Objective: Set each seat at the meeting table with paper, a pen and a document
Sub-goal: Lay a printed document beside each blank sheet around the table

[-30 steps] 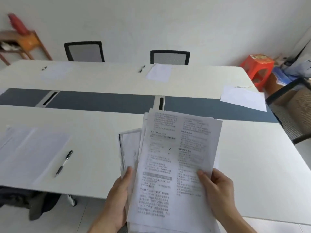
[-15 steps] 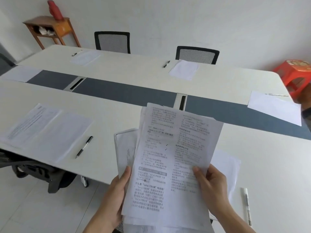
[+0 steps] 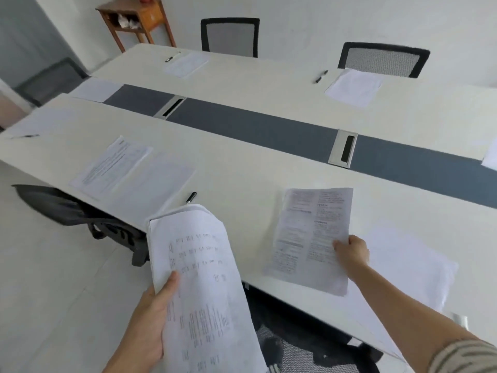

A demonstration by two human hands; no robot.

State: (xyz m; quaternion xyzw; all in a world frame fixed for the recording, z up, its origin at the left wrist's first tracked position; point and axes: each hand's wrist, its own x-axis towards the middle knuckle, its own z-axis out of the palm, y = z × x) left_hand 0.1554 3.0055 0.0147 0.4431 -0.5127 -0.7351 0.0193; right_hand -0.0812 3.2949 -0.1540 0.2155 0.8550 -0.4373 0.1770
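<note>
The main risk here is a crooked or sliding place setting. The right hand pinches the thin, two-column printed document by its right edge alone, thumb on top. The sheet lies at a slant on or barely above the long, smooth white meeting table; I cannot tell which. If it is let go carelessly, so light a sheet could skate on the slick top towards the near edge, or ride up over the blank white sheet just beside it. Dragging it by that one edge could also crease it.

The second risk sits in the left hand, which grips the bottom of a loose stack of printed sheets held off the table's near edge. The stack bows and fans at the top (its edges are not squared), so sheets could slip out onto the floor while attention is on the right side.

The stack also hides most of a slim black pen that belongs to the neighbouring place, where another printed page already lies flat. A swing of the stack could knock that pen.

No pen for this seat shows plainly, so I judge that this place may lack one.

Everything here is flat, pale and low in friction. The matt grey-blue strip down the table's middle looks duller than the white top. A black mesh chair sits tucked under the near edge.
</note>
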